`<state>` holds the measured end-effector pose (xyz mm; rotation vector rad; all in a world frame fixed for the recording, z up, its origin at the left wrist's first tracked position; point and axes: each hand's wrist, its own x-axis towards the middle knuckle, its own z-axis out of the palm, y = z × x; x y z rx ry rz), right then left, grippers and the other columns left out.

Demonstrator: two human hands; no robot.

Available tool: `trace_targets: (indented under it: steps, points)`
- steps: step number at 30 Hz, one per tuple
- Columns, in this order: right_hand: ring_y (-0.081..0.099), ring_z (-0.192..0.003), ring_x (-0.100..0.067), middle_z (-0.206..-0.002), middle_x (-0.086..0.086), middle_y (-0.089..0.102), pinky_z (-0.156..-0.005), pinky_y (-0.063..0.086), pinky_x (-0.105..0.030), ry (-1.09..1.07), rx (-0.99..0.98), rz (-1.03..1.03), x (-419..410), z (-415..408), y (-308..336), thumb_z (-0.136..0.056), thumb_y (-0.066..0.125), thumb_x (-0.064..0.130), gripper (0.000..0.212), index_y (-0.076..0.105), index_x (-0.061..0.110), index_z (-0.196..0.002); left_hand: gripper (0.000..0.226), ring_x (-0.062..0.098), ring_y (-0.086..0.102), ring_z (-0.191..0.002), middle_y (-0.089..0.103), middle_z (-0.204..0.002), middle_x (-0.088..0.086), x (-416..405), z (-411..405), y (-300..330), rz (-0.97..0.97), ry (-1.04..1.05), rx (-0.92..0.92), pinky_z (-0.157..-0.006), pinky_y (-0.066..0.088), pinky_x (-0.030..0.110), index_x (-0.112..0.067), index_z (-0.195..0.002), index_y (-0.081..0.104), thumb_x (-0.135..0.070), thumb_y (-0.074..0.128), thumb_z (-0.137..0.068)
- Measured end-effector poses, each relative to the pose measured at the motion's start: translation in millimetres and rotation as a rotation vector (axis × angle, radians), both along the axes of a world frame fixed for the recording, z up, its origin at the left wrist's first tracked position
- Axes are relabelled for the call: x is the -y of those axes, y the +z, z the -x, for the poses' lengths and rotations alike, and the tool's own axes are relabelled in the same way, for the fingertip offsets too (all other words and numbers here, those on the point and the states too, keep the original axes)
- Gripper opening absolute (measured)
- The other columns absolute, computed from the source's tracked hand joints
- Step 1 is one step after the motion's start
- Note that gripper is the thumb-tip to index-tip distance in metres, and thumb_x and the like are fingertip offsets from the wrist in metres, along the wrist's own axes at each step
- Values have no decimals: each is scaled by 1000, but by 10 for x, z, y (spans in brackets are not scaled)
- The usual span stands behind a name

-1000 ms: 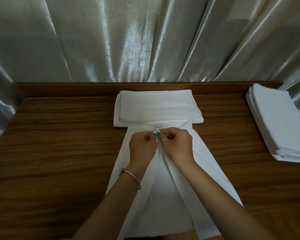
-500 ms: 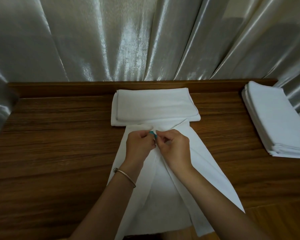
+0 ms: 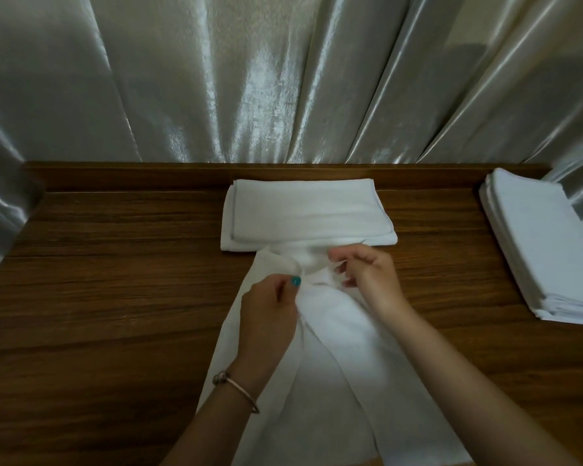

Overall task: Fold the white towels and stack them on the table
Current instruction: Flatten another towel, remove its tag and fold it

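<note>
Left hand [image 3: 270,307] is pinching a fold of the long white towel [image 3: 320,371] between thumb and fingers, while right hand [image 3: 367,274], at about 2 o'clock from the left, is curling its fingers around the towel's far edge; exact grip there is blurred. The towel is lying down the middle of the wooden table [image 3: 108,297], its far end touching the folded towels [image 3: 307,213] at 12 o'clock. A second white stack [image 3: 546,243] is sitting well apart at 2 o'clock, silver curtain [image 3: 249,79] hanging behind
</note>
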<state>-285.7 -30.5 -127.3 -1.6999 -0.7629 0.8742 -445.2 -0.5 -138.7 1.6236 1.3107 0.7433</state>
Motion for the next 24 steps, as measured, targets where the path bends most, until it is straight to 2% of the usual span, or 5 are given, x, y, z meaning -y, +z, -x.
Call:
trace_targets:
  steps: [2,7,12,20,24]
  points:
    - [59,-84,-9,-91,7,68,-73,49,-23,-34,129,88,-188,-210,6,-93,52,5,25,72,19,-88,16,1,55,-63,55,-66,-17,86,-17,94,-129,-38,-52,-57,41,9,-24,-85,60,-25,48,-97]
    - [59,-105,-25,-110,-9,67,-96,48,-40,89,287,396,-599,-494,-71,-86,65,14,14,71,9,-98,18,6,55,-69,58,-78,-10,257,-42,305,-262,-162,-168,-61,40,18,-24,-92,54,-26,38,-99]
    - [37,-125,-32,-130,-10,45,-98,38,-38,320,788,866,-760,-397,-123,-77,73,26,55,52,19,-127,15,3,51,-84,54,-95,-13,520,-32,521,-271,-291,-190,-67,28,8,-26,-109,52,-23,42,-98]
    - [52,-118,-31,-130,-11,52,-89,43,-39,213,916,772,-774,-343,-162,-97,44,37,39,50,15,-129,38,14,47,-118,49,-133,0,739,85,875,-248,-543,-391,-99,33,22,-23,-131,40,-28,52,-95]
    - [57,-107,-27,-115,-6,61,-81,45,-35,230,1011,797,-681,-482,-64,-94,48,42,34,61,21,-118,52,-1,64,-76,68,-87,-14,803,262,961,-401,-531,-386,-70,47,8,-29,-93,64,-49,86,-51]
